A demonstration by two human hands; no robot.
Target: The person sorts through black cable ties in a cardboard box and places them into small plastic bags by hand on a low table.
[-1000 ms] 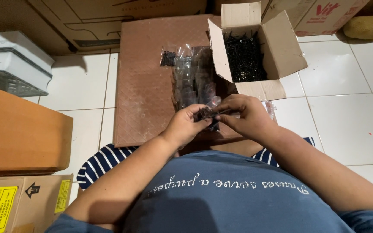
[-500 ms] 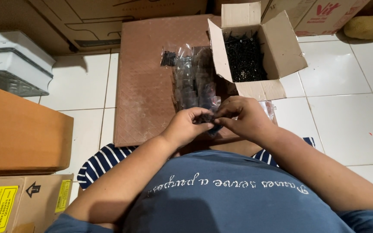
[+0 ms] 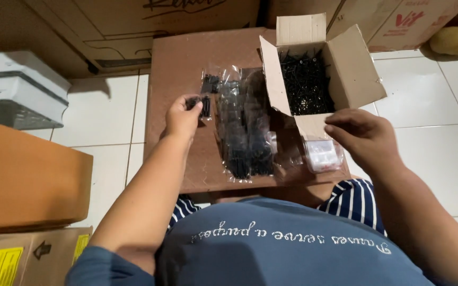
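Parted now, left hand [image 3: 182, 117] pinches a small bag [image 3: 204, 106] over the board [image 3: 178, 63]; right hand [image 3: 364, 135] hovers loosely curled, empty, near the box [image 3: 353, 74].

Small clear packet of black screws [image 3: 204, 107], upright, just left of the packet pile [image 3: 244, 127].

You sit on white tile floor [image 3: 107, 114] in storeroom or home packing corner. Cardboard cartons [image 3: 149, 21] stacked along wall, more cartons [image 3: 22, 259] by your left side, grey plastic crate [image 3: 17, 90] nearby. Open box of black screws [image 3: 306, 79] and bagged screws [image 3: 242, 127] on brown board [image 3: 181, 63].
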